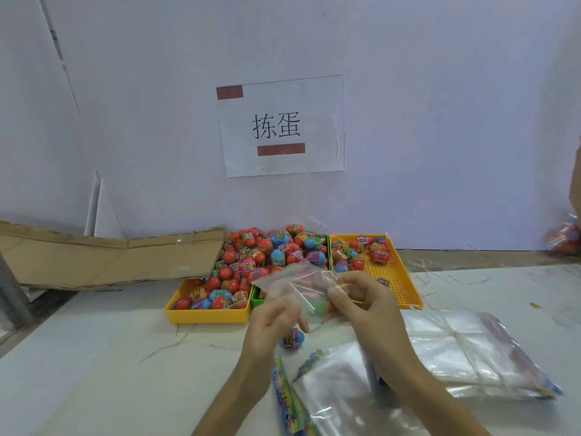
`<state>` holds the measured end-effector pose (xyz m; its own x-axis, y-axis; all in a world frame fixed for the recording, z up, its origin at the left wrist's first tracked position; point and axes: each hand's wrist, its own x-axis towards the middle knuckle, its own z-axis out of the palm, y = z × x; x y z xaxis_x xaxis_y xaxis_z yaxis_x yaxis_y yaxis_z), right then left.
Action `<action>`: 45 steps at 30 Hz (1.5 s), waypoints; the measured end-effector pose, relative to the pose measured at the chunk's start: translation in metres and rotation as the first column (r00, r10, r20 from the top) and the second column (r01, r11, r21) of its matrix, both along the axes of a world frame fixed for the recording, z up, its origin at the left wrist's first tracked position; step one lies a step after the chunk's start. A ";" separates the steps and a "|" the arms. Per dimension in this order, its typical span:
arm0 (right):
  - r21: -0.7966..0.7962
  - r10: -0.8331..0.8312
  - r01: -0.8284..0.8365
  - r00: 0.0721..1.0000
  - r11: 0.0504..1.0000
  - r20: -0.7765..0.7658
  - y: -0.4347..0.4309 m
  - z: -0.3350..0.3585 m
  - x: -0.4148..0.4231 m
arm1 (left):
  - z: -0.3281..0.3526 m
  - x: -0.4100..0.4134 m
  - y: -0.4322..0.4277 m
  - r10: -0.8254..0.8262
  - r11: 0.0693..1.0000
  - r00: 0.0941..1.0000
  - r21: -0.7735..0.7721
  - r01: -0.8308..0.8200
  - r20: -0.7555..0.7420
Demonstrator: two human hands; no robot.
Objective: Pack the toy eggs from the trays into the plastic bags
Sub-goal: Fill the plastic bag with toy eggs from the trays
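Observation:
Both hands hold up one small clear plastic bag (298, 283) in front of the trays. My left hand (273, 313) grips its lower left edge, and my right hand (361, 297) pinches its right edge. A blue toy egg (294, 338) lies on the table under my left hand. Red, blue and pink toy eggs (270, 253) are heaped over the left yellow tray (207, 314) and the green tray (257, 302) beside it. The right yellow tray (396, 278) holds a few eggs at its far end.
A stack of clear plastic bags (465, 347) lies at the right, with another bag with a colourful edge (330, 394) near me. Flattened cardboard (103, 259) lies at the far left. A paper sign (279, 127) hangs on the wall. Packed eggs (564, 239) show at the far right edge.

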<state>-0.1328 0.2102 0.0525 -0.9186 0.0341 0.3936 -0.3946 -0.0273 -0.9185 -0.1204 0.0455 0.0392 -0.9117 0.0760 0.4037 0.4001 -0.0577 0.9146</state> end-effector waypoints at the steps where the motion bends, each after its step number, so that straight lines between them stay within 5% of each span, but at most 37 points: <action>1: 0.018 0.007 -0.008 1.000 1.000 0.019 0.000 -0.001 -0.001 | 0.002 0.001 0.000 -0.002 0.996 0.999 0.090 -0.003 0.051; 5: -0.029 0.098 -0.096 0.993 0.995 0.070 -0.002 -0.003 0.001 | 0.004 -0.002 -0.005 -0.194 0.878 0.959 0.472 0.076 0.205; 12: -0.026 0.250 -0.249 0.957 0.968 0.145 -0.009 -0.005 0.006 | 0.006 -0.008 -0.012 -0.420 0.787 0.848 0.595 0.162 0.324; 17: -0.296 0.384 -0.327 0.910 0.897 0.158 -0.009 -0.004 0.005 | 0.006 -0.018 -0.027 -0.383 0.646 0.883 0.762 0.045 0.272; 20: 0.213 0.117 -0.130 0.990 0.968 0.074 -0.012 -0.013 0.006 | 0.011 -0.023 -0.039 -0.275 0.616 0.929 0.787 -0.026 0.246; 22: 0.589 0.086 -0.048 0.996 0.807 -0.036 -0.016 -0.024 0.007 | 0.013 -0.023 -0.041 -0.230 0.605 0.940 0.794 -0.064 0.251; 26: 0.799 0.204 -0.190 0.975 0.570 0.086 -0.023 -0.041 0.004 | 0.013 -0.022 -0.039 -0.177 0.605 0.939 0.785 -0.134 0.296; 33: 0.651 0.061 -0.012 0.997 0.759 -0.053 -0.027 -0.044 0.004 | 0.012 -0.023 -0.039 -0.147 0.585 0.924 0.784 -0.208 0.354; 39: 0.264 -0.157 0.236 0.945 0.935 -0.287 -0.018 -0.020 0.010 | 0.008 -0.026 -0.040 -0.135 0.603 0.924 0.769 -0.211 0.359; 45: 0.291 -0.001 0.154 0.884 0.944 -0.467 -0.016 -0.011 0.017 | 0.006 -0.027 -0.037 -0.139 0.653 0.923 0.734 -0.186 0.358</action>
<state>-0.1156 0.1943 0.0419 -0.6335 -0.0967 0.7677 -0.7580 0.2768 -0.5907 -0.1476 0.0084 0.0450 -0.9916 -0.1240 -0.0373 0.0732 -0.7741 0.6288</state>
